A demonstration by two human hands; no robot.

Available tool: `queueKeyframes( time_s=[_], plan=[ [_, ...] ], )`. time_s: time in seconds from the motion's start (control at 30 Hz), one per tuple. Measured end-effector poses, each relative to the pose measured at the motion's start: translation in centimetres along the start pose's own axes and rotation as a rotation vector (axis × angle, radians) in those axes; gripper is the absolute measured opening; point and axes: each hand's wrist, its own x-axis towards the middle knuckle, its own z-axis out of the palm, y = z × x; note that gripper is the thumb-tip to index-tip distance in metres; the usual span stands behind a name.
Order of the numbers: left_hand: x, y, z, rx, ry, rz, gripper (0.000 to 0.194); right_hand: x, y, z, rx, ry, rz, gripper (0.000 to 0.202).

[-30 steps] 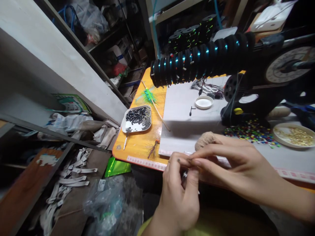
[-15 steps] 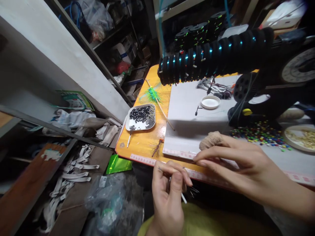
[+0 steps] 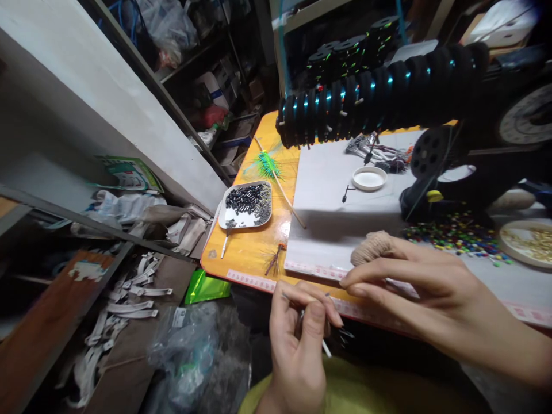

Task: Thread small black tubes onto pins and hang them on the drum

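My left hand (image 3: 297, 351) is closed in front of the table edge. A thin white stick (image 3: 326, 348) juts from under its fingers, and beside it fine dark wire-like strands (image 3: 346, 335) poke out, blurred. Just to the right, above the edge, my right hand (image 3: 422, 287) pinches thumb and middle finger together. Whatever lies in that pinch, if anything, is too small to make out. Its index finger wears a beige wrapping (image 3: 371, 248). The two hands are a short gap apart.
On the orange table (image 3: 211, 261) sits a white tray (image 3: 245, 224) of black tubes. Nearby lie a stick with green bristles (image 3: 269, 165) and a small white dish (image 3: 370, 179). A dark machine arm wound with ribbed spools (image 3: 366, 100) overhangs the right side, above scattered coloured beads (image 3: 461, 233).
Both hands keep their grips and have barely moved. The view has shifted very slightly.
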Motion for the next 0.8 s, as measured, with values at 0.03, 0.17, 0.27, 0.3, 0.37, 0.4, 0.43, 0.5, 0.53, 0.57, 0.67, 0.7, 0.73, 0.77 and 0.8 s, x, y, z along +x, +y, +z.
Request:
queueKeyframes(
  time_s=[0.03,0.17,0.27,0.3,0.37,0.4,0.43,0.5,0.53,0.57,0.67,0.7,0.73,0.77,0.8],
  plan=[
    [0.0,0.0,0.1,-0.007,0.002,-0.001,0.015,0.0,0.0,0.0,0.003,0.003,0.003,0.012],
    [0.2,0.1,0.3,-0.058,0.004,-0.017,0.016,0.2,-0.2,-0.2,-0.008,0.031,0.012,0.013],
    [0.3,0.2,0.3,-0.098,-0.005,-0.047,0.017,0.4,-0.3,-0.3,-0.021,0.040,0.021,0.014],
    [0.4,0.3,0.2,-0.106,-0.008,-0.054,0.017,0.4,-0.4,-0.3,-0.020,0.039,0.021,0.014],
    [0.4,0.3,0.2,-0.113,-0.016,-0.063,0.017,0.4,-0.4,-0.3,-0.010,0.039,0.028,0.014],
    [0.4,0.2,0.3,-0.111,-0.022,-0.065,0.016,0.4,-0.4,-0.3,0.003,0.040,0.033,0.014],
    [0.4,0.2,0.3,-0.105,-0.031,-0.067,0.016,0.4,-0.4,-0.2,0.023,0.039,0.035,0.014],
    [0.4,0.0,0.5,-0.091,-0.056,-0.070,0.016,0.3,-0.4,-0.1,0.078,0.034,0.043,0.012],
    [0.4,-0.1,0.6,-0.087,-0.067,-0.075,0.017,0.3,-0.4,-0.1,0.105,0.033,0.050,0.011],
    [0.3,-0.2,0.7,-0.086,-0.077,-0.084,0.017,0.3,-0.4,-0.1,0.131,0.031,0.057,0.011],
    [0.3,-0.3,1.0,-0.104,-0.093,-0.124,0.017,0.2,-0.3,0.0,0.167,0.025,0.076,0.013],
    [0.4,-0.4,1.0,-0.105,-0.087,-0.136,0.017,0.2,-0.3,0.0,0.164,0.022,0.071,0.014],
    [0.4,-0.4,1.0,-0.101,-0.073,-0.140,0.017,0.1,-0.3,0.1,0.151,0.021,0.063,0.014],
    [0.4,-0.4,1.1,-0.095,-0.050,-0.139,0.016,0.1,-0.4,0.1,0.135,0.022,0.045,0.014],
    [0.4,-0.5,1.1,-0.087,-0.016,-0.131,0.015,0.1,-0.4,0.2,0.113,0.024,0.028,0.014]
  ],
)
